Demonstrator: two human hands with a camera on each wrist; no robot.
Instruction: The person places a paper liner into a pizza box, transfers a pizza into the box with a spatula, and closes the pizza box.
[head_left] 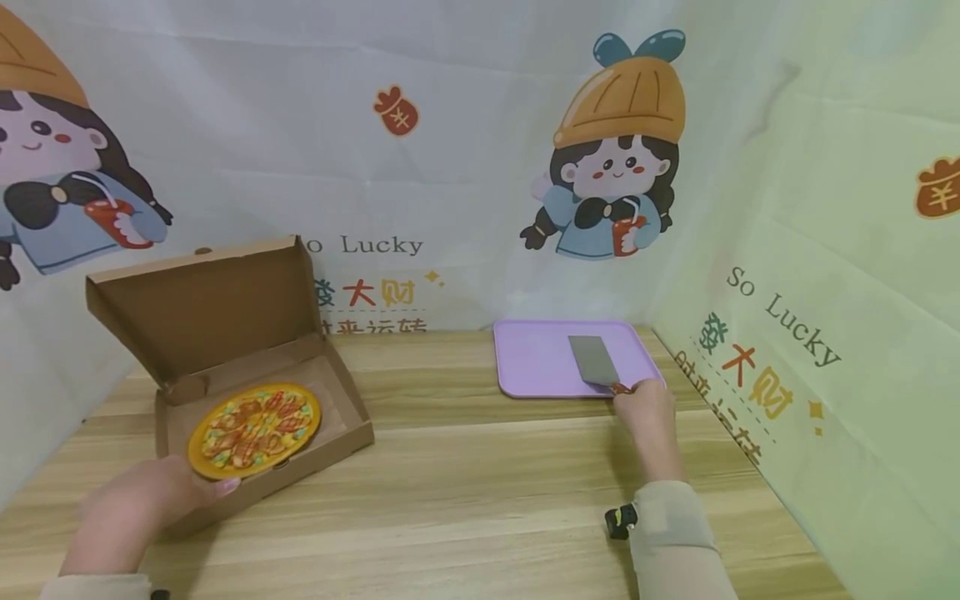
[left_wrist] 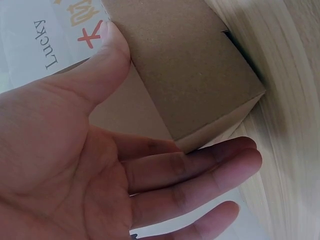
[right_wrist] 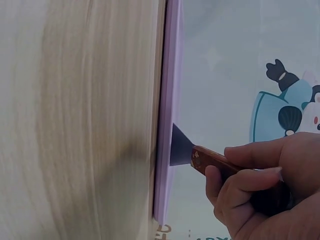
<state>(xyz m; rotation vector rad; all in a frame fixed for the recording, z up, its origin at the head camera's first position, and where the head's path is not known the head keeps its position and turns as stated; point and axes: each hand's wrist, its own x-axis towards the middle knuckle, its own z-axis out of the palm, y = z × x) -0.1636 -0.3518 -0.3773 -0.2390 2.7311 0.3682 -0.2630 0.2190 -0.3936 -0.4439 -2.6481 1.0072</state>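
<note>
In the head view, my left hand (head_left: 142,504) is at the near left corner of an open cardboard pizza box (head_left: 352,437). In the left wrist view, the thumb touches the box's top edge and the straight fingers lie along its side. A round pizza (head_left: 255,429) with a yellow crust and colourful toppings rests inside, overlapping the front rim in this view. My right hand (head_left: 648,412) grips the brown handle (right_wrist: 212,162) of a spatula. Its wide, flat metal blade (head_left: 592,358) reaches over a light purple tray (head_left: 532,379).
The box lid (head_left: 217,312) stands raised at the back. Both box and tray are on a wood-grain table (head_left: 450,500). A printed cloth (head_left: 465,183) with cartoon figures hangs behind the table and along its right side.
</note>
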